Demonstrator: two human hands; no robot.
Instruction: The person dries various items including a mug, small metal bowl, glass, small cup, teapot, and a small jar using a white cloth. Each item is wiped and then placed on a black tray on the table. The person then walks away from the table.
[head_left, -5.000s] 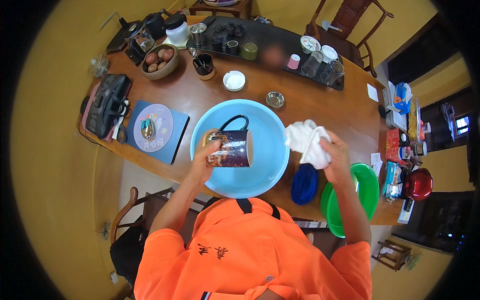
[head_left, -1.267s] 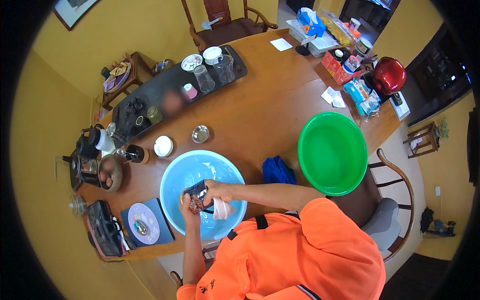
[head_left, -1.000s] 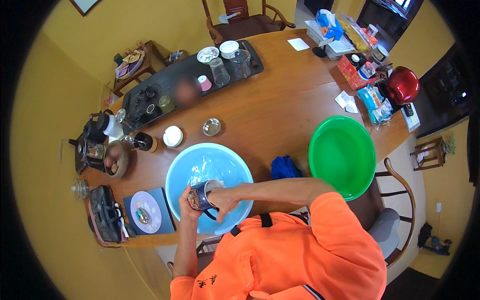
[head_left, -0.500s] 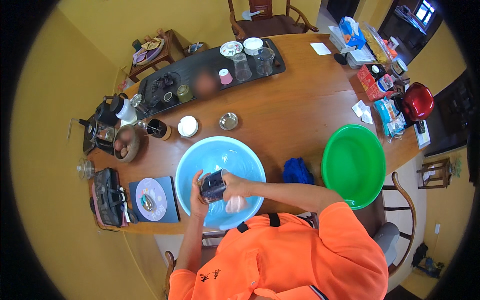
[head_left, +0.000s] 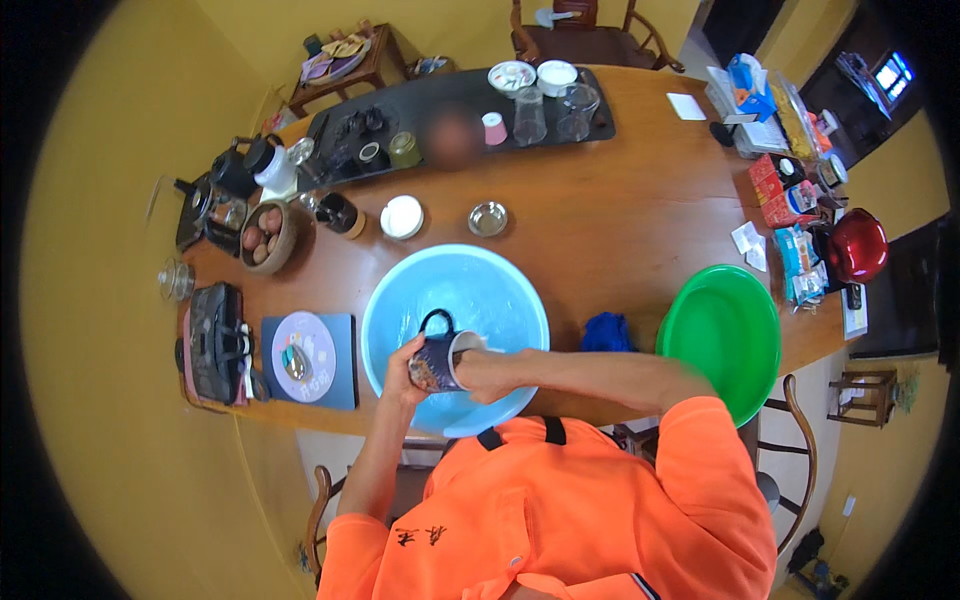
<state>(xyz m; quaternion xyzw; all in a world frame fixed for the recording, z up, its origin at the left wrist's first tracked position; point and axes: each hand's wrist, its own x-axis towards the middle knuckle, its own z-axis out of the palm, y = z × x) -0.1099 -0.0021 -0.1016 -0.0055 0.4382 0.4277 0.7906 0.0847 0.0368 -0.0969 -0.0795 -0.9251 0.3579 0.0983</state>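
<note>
Over the light blue basin of water, my left hand grips a dark blue mug with a coloured pattern. The mug lies tilted on its side, its white-rimmed mouth turned right and its dark handle upward. My right hand reaches into that mouth with curled fingers, its fingertips hidden inside. A scrap of white cloth shows by the rim at this hand; most of it is out of sight.
A green basin stands to the right, beside a bunched blue cloth. Beyond the blue basin are a white lid and a small metal bowl. A dark tea tray holds cups and glass jugs. A black bag lies left.
The mug has turned so that its handle and white rim show. My right hand has moved into its mouth, and the pale cloth that hung below that hand is mostly hidden. The view has shifted.
</note>
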